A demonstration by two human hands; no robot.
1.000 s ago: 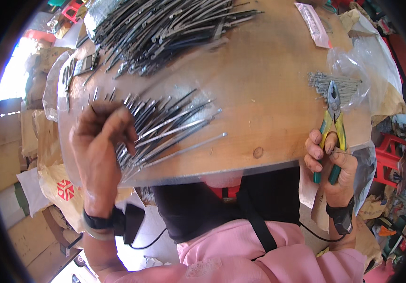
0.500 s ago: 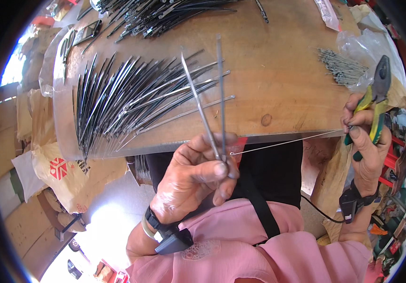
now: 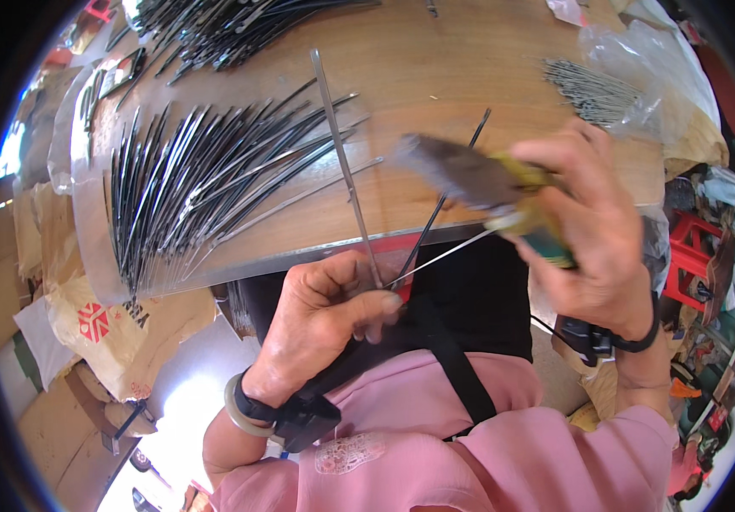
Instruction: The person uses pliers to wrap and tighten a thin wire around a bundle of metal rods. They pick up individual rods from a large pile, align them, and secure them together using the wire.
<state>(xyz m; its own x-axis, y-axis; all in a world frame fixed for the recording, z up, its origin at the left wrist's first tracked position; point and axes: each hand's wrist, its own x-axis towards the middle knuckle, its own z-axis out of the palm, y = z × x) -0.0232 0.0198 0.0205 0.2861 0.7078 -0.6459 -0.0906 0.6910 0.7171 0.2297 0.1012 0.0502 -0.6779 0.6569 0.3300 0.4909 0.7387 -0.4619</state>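
Note:
My left hand [image 3: 325, 311] is closed, pinching the lower ends of two thin metal strips in front of the table's near edge. One, a silvery strip [image 3: 339, 141], rises almost upright; the other, a dark strip [image 3: 444, 200], leans to the right. My right hand [image 3: 593, 222] grips pliers [image 3: 470, 175] with yellow and green handles, their jaws blurred and pointing left. A thin wire [image 3: 448, 254] runs from my left fingertips to my right hand. Its far end is hidden by the right hand and pliers. Whether the wire passes through the strips is too small to tell.
A fanned pile of dark metal strips [image 3: 205, 183] covers the left of the wooden table [image 3: 435, 77]. Behind it lies a bigger strip heap [image 3: 214, 30]. At the back right, a bundle of thin wires [image 3: 593, 90] rests by a clear plastic bag [image 3: 640, 64]. A red stool [image 3: 691, 256] stands right.
My right hand has brought the pliers left and inward, turning the jaws leftward. The two strips have spread apart, the dark one tilting right. The wire span between my hands is shorter.

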